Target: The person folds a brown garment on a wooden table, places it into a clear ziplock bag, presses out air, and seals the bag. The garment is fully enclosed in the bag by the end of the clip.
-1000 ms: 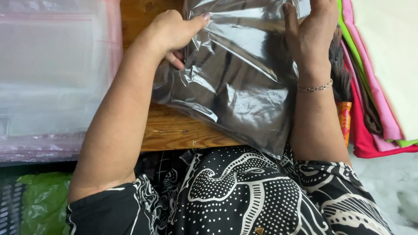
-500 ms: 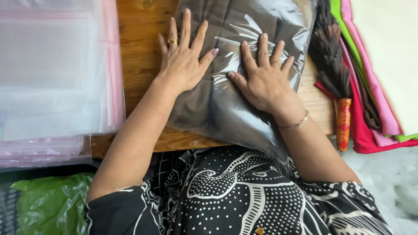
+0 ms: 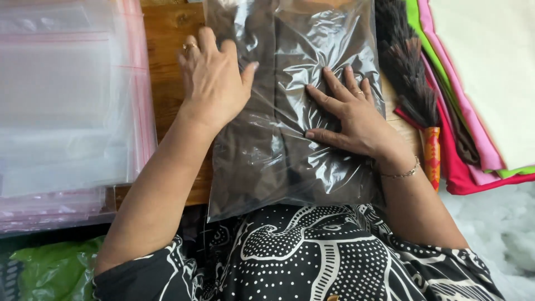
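Dark folded garment is already inside the clear plastic bag, which lies flat on the wooden table, near edge hanging slightly over toward the person's lap. So bagging looks done, judging from how it lies. The bag's far end runs out of view, so I cannot tell whether it is sealed. Plastic is wrinkled and puffy in places, so air-pressing and smoothing look unfinished.

Left hand: palm down on the bag's left edge, half on the bag, half on the table, fingers together and extended, gripping nothing. Right hand: flat on the bag's right half, fingers spread wide, pressing, gripping nothing.

Counts:
- bagged garment: one
- hands: two, both the person's own; no one else in view
- ring: one on each hand, as far as visible
- bracelet: one, right wrist
- small brush with dark bristles and an orange patterned handle: one, just right of the bag, touching its edge or nearly
- stack of empty clear bags with pink strips: one stack at left, sheets too many and too see-through to count
- pile of folded fabrics at right: one pile, layers of cream, pink, green and red showing, at least four
- green bag: one, bottom left, below the table edge
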